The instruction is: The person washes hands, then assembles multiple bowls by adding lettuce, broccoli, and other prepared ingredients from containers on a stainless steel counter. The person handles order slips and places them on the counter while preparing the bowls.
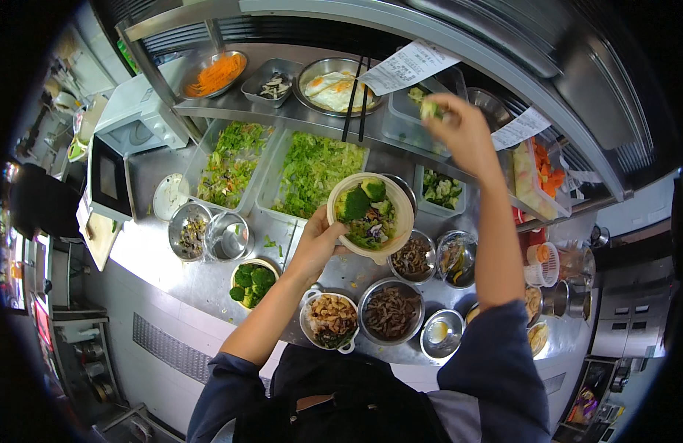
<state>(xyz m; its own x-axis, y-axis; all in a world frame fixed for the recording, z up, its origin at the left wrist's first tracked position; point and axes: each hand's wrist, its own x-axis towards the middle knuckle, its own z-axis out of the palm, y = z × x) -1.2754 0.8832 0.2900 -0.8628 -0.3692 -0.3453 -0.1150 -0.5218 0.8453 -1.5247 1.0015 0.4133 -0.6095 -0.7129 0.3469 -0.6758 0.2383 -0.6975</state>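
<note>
My left hand (316,249) is closed on the rim of a pale round bowl (405,221), held tilted above the counter. Inside it lie broccoli florets (352,204) and shredded salad leaves with purple bits. Raised over the shelf, my right hand (463,133) pinches a pale green vegetable piece (430,108), too small to name exactly. It is just above a clear plastic container (400,122), whose contents are mostly hidden. Below my left forearm stands another bowl of broccoli (254,284). A white two-handled bowl (329,320) with browned chunks and greens sits near the counter's front edge.
Two tubs of cut lettuce (319,162) stand behind the bowl. A pan of fried eggs (334,88) with black chopsticks (352,103) across it and shredded carrot (216,74) are on the shelf. Paper slips (408,68) hang there. Metal bowls (391,310) line the front; a microwave (135,118) stands left.
</note>
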